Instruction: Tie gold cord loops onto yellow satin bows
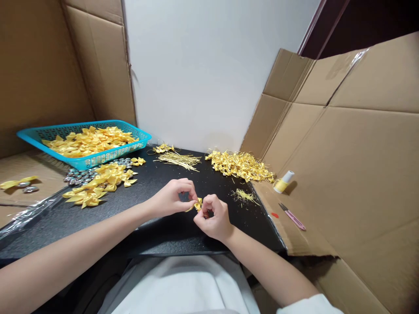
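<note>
Between my two hands, above the near part of the black table, is a small yellow ribbon bow. My left hand pinches its left side with thumb and forefinger. From the other side, the curled fingers of my right hand grip the same bow, hiding part of it. Loose yellow bows lie in a heap left of my hands, beside shiny silver beads. Behind my hands lies a bundle of thin gold ties.
A blue basket full of yellow bows stands at the back left. To the right are a pile of bows with gold ties, yellow thread scraps, a thread spool and pink-handled snips. Cardboard walls rise at both sides.
</note>
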